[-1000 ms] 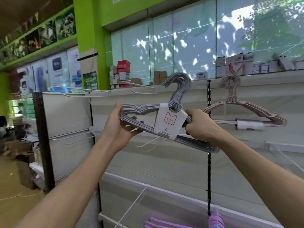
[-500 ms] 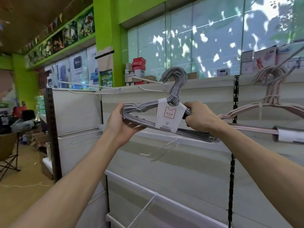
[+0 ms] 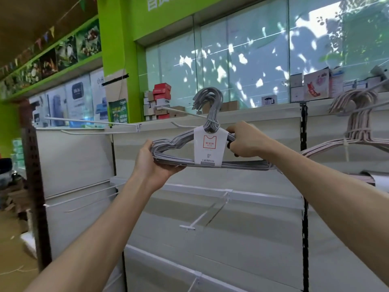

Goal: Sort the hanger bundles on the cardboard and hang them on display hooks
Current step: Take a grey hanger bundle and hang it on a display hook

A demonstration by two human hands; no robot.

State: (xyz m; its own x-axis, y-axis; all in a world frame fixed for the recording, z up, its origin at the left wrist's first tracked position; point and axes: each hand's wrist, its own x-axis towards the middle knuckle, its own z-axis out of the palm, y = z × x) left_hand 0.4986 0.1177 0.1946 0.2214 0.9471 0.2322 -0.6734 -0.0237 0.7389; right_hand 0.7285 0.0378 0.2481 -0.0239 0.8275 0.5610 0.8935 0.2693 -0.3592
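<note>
The grey shelving wall (image 3: 242, 224) fills the middle and lower frame, with a green pillar (image 3: 117, 47) and frosted windows (image 3: 242, 60) above it in the upper half. Along the wall's top ledge, in the upper middle and upper right of the frame, sit stacked small boxes (image 3: 161, 102); what is in them I cannot tell.

I count two hanger bundles. The pink bundle (image 3: 357, 127) hangs at the right edge of the frame on a white display hook (image 3: 370, 87). The grey bundle (image 3: 210, 150) is at the centre of the frame, up in front of the wall, held between my two hands, its cluster of hook ends rising above a white paper label (image 3: 210, 146) wrapped around its neck. A second white hook (image 3: 181, 111) juts from the wall just behind those hook ends; whether they touch it I cannot tell.

My left hand (image 3: 153, 163) cups the bundle's left shoulder from below, fingers curled around the wires. My right hand (image 3: 246, 140) grips the right shoulder just beside the label, fingers closed over the wires.

Smaller clear hooks (image 3: 202, 216) stick out lower down.
</note>
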